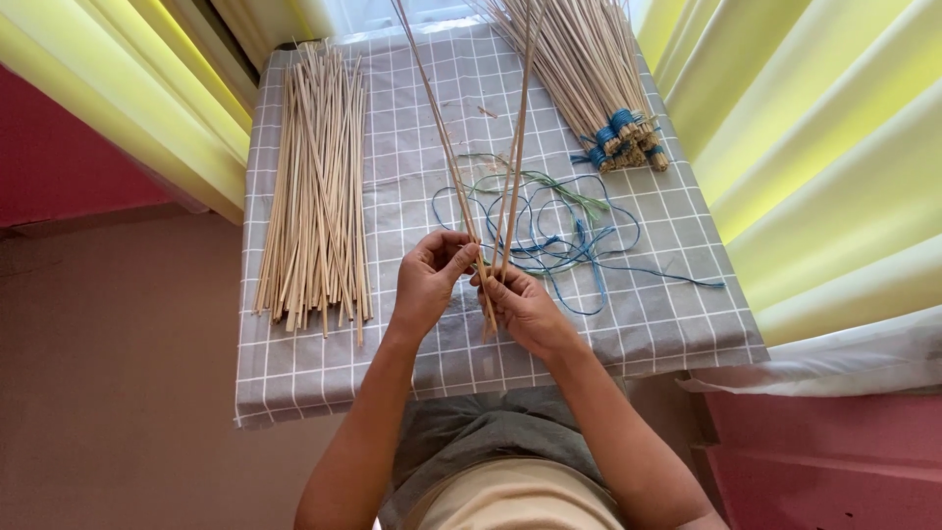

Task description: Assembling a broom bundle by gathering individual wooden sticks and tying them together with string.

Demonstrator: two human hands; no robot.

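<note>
head view, item 1: a small bunch of thin pale sticks is held near its lower ends, at the near middle of a table covered by a grey checked cloth; the long axis of the bunch runs up and away from the body toward the far edge, and the sticks fan apart slightly toward their upper ends. item 2: the left hand is closed on the lower part of the bunch from the left side, fingers curled and thumb pressed against the sticks. item 3: the right hand is closed around the same lower ends from the right and from slightly below, touching the left hand; the butt ends are seen just past its fingers, so both hands lie at the same end of the bunch, with neither clearly nearer. item 4: a loose pile of like sticks is laid lengthwise to the left, well apart from the hands. item 5: tied bundles with blue bindings are set at the far right. item 6: a tangle of blue and green cord is spread just beyond the right hand, behind the held sticks.
</note>
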